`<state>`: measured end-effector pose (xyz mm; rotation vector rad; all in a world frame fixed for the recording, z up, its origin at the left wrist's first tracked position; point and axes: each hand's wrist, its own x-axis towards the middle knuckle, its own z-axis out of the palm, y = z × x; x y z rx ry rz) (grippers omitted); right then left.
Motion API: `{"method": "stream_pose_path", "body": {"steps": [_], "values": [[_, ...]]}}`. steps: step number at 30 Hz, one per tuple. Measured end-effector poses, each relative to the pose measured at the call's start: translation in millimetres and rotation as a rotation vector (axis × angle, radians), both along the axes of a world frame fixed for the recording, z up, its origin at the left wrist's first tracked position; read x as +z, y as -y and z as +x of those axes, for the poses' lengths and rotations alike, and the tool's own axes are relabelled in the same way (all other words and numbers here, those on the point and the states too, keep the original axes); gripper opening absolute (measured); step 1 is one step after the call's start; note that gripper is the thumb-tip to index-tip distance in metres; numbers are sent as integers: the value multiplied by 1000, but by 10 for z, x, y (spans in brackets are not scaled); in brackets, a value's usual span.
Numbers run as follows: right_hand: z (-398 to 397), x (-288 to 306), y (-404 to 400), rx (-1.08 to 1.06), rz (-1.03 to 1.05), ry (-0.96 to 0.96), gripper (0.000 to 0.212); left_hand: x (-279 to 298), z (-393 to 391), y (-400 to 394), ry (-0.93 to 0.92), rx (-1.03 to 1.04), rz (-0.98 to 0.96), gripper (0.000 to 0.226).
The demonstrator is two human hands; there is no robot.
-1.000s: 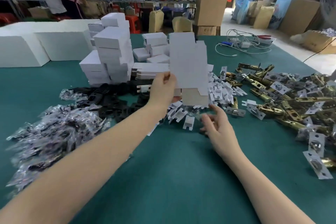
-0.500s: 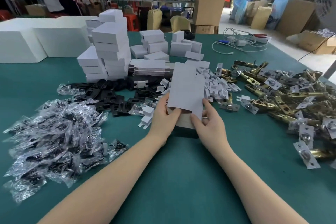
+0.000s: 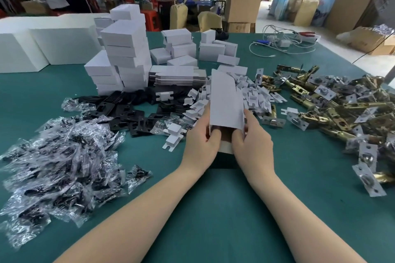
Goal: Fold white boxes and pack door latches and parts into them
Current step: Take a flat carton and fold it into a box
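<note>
A white box blank stands partly opened into a sleeve above the green table at the centre. My left hand grips its lower left edge, thumb curled at the open end. My right hand grips the lower right edge, fingers tucked at the opening. Brass door latches lie heaped on the right. Small white card inserts are piled behind the box. Black plates and clear bags of parts lie on the left.
Folded white boxes are stacked at the back left, with flat blanks beside them. Large white blocks sit at the far left. Cables and a charger lie at the back right. People work at a far bench.
The blank came down from a raised position held by my left hand alone. My right hand joined it, and the flat blank has opened into a sleeve between both hands.
</note>
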<state>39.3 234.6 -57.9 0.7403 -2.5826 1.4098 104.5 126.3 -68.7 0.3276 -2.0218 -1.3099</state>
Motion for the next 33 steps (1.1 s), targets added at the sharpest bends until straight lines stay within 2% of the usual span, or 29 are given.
{"method": "stream_pose_path", "body": {"steps": [6, 11, 13, 14, 16, 19, 21, 23, 24, 27, 29, 31, 33], "values": [[31, 25, -13, -64, -311, 198, 45, -97, -38, -30, 231, -31, -170, 79], [10, 32, -53, -69, -524, 379, 36, -70, -37, -39, 271, -42, -383, 73], [12, 44, -83, -36, -584, 418, 37, -56, -5, -52, 300, -25, -427, 82], [11, 50, -99, -4, -604, 421, 38, -45, 10, -61, 289, -20, -400, 86], [16, 67, -110, 92, -605, 402, 39, -13, 43, -63, 205, -23, -226, 82], [16, 63, -112, 263, -522, 410, 37, 63, 84, 10, 44, -32, 137, 45], [-16, 37, -140, 451, -492, 536, 40, 67, 99, 115, -51, -68, 373, 23], [-54, 54, -183, 630, -508, 757, 41, 77, 108, 217, -81, -129, 566, 33], [-71, 77, -200, 650, -511, 827, 40, 79, 113, 259, -82, -166, 628, 40], [-80, 106, -181, 451, -500, 827, 30, 84, 129, 292, -35, -284, 713, 63], [-91, 78, -156, 285, -492, 678, 30, 62, 128, 253, 25, -355, 703, 70], [-97, 55, -161, 198, -473, 529, 28, 46, 117, 198, 43, -391, 695, 66], [-98, 55, -168, 185, -465, 494, 28, 56, 104, 162, 29, -384, 700, 49]]}}
